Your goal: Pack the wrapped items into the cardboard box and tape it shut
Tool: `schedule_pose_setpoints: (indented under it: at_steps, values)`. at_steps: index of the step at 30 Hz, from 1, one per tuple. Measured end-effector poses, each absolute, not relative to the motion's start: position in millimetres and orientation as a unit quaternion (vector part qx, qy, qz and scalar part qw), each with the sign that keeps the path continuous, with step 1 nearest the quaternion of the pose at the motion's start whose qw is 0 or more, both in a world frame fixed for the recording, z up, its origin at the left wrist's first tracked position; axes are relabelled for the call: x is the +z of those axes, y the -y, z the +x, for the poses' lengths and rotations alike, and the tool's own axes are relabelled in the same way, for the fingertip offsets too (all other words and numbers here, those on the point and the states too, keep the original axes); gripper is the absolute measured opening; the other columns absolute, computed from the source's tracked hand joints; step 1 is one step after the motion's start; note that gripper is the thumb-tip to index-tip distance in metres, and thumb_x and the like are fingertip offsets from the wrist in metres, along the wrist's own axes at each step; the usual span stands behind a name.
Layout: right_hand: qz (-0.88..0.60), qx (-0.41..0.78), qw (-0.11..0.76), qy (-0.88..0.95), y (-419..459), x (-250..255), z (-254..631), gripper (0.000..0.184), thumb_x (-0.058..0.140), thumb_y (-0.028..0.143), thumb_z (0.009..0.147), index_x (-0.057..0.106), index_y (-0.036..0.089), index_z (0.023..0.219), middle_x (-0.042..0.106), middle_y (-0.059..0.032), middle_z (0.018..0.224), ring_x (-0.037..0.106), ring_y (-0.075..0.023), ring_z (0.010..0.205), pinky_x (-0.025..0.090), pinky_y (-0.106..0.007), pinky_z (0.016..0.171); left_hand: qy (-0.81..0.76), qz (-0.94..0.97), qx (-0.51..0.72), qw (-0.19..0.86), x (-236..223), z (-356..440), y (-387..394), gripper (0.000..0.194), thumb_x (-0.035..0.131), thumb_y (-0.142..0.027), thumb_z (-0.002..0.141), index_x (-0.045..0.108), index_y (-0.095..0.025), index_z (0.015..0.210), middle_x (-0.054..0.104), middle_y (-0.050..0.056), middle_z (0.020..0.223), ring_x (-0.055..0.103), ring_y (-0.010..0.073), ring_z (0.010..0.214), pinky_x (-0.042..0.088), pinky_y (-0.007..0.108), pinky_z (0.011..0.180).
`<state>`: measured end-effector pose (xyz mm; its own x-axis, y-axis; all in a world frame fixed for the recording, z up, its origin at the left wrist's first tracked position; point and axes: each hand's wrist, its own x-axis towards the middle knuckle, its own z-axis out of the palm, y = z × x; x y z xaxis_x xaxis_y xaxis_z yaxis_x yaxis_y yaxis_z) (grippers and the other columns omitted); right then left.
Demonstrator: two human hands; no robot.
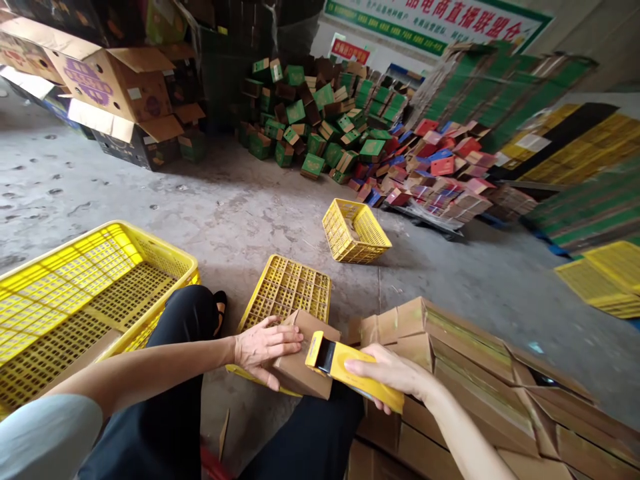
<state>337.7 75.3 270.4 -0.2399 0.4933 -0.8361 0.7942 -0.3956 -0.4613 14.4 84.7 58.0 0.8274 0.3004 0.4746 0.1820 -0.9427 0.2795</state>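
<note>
A small brown cardboard box (pixel 300 367) rests between my knees, over the edge of an upturned yellow crate (pixel 290 290). My left hand (pixel 263 350) lies on the box's left side, fingers wrapped over its top and thumb underneath, holding it. My right hand (pixel 393 377) grips a yellow tape dispenser (pixel 350 370) by its handle. The dispenser's black front end presses against the box's top right edge.
A large yellow mesh crate (pixel 85 287) stands at my left. Flat brown cartons (pixel 475 373) are stacked at my right. A small yellow basket (pixel 355 230) sits on the concrete floor ahead. Behind it lie heaps of green boxes (pixel 320 113) and red boxes (pixel 440 173).
</note>
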Motion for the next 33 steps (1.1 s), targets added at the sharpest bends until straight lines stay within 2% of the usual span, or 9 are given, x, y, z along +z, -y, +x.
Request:
schedule_pose_setpoints:
  at_steps: [6,13,18,24,28,33]
  values:
    - [0.609,-0.583,0.113,-0.526,-68.9,262.3,343.0,0.066,0.071,0.083,0.073,0.055,0.021,0.088,0.068,0.0008,0.054,0.067,-0.0173,0.045,0.049,-0.021,0.039,-0.129,0.957,0.234,0.114,85.8,14.3,-81.2,0.100,0.052,-0.085,0.093,0.034,-0.020,0.166,0.051,0.022,0.161,0.048,0.0389,0.149,0.019,0.059,0.129]
    - [0.615,-0.583,0.106,-0.520,-66.9,260.2,346.3,0.068,0.072,0.083,0.075,0.056,0.021,0.095,0.072,-0.0004,0.059,0.069,-0.0178,0.048,0.050,-0.022,0.042,-0.085,0.964,0.231,0.098,107.7,25.5,-77.4,0.104,0.047,-0.080,0.098,0.024,-0.008,0.169,0.041,0.027,0.166,0.034,0.0380,0.159,0.015,0.057,0.132]
    - [0.642,-0.579,0.099,-0.493,-62.9,257.5,349.4,0.070,0.074,0.084,0.073,0.053,0.022,0.100,0.073,0.0002,0.060,0.070,-0.0184,0.050,0.054,-0.024,0.046,-0.071,0.959,0.253,0.104,102.3,29.2,-78.4,0.104,0.050,-0.073,0.101,0.013,-0.006,0.171,0.046,0.027,0.163,0.035,0.0359,0.159,0.012,0.060,0.133]
    - [0.610,-0.599,0.114,-0.506,-64.8,260.8,352.9,0.072,0.071,0.087,0.073,0.055,0.021,0.100,0.071,0.0007,0.058,0.073,-0.0208,0.054,0.055,-0.025,0.049,-0.074,0.960,0.253,0.098,90.3,27.7,-85.8,0.096,0.051,-0.072,0.102,0.021,-0.012,0.170,0.051,0.024,0.160,0.040,0.0343,0.157,0.009,0.058,0.133]
    - [0.613,-0.599,0.110,-0.504,-66.7,263.0,356.0,0.071,0.073,0.085,0.072,0.053,0.022,0.097,0.071,0.0011,0.060,0.073,-0.0208,0.056,0.057,-0.025,0.051,-0.082,0.958,0.260,0.090,83.4,26.9,-85.0,0.100,0.051,-0.076,0.100,0.020,-0.012,0.170,0.052,0.024,0.159,0.040,0.0338,0.157,0.009,0.060,0.133]
    - [0.605,-0.602,0.107,-0.510,-66.0,261.3,355.1,0.070,0.072,0.085,0.072,0.055,0.021,0.094,0.069,0.0018,0.059,0.072,-0.0200,0.054,0.056,-0.025,0.049,-0.108,0.963,0.230,0.093,100.0,27.5,-77.2,0.101,0.053,-0.080,0.096,0.028,-0.016,0.169,0.047,0.022,0.164,0.043,0.0357,0.155,0.010,0.058,0.133]
